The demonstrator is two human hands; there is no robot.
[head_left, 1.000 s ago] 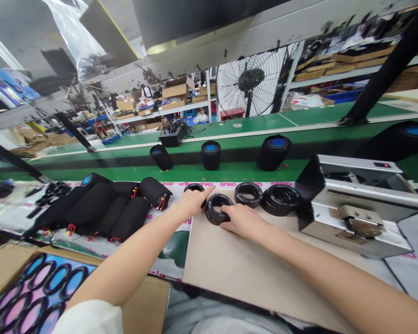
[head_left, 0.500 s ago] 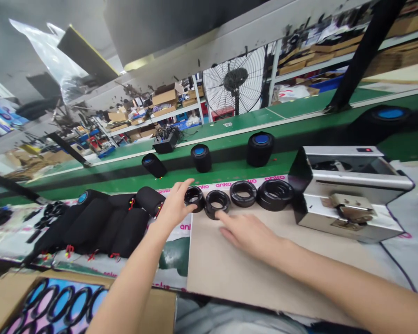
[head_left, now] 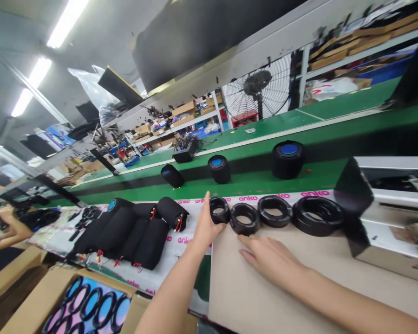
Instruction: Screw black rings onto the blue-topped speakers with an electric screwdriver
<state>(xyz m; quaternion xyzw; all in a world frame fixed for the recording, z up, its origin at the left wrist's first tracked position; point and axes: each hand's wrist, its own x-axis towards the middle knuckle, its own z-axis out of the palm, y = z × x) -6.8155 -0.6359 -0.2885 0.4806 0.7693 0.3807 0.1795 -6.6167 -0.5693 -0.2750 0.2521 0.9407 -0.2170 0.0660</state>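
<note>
Several black plastic rings stand in a row along the back edge of a brown cardboard sheet (head_left: 264,283). My left hand (head_left: 206,225) rests against the leftmost ring (head_left: 224,216), thumb at its front and fingers stretched along its left side. My right hand (head_left: 273,255) reaches in from the right, its extended fingertips at the front of the second ring (head_left: 244,227). To the right are a third ring (head_left: 274,220) and a taller stack of rings (head_left: 316,227).
A metal machine (head_left: 386,241) stands on the right. Black cloth-covered cylinders (head_left: 153,243) with coloured wires lie left. Blue-topped cylinders (head_left: 287,162) stand on the green surface behind. An open carton (head_left: 31,311) holds more rings. Another person's arm (head_left: 16,227) shows far left.
The camera view has turned left and closer, so the bench appears shifted right. Another person's arm has come into view. My hands stay at the same two rings.
</note>
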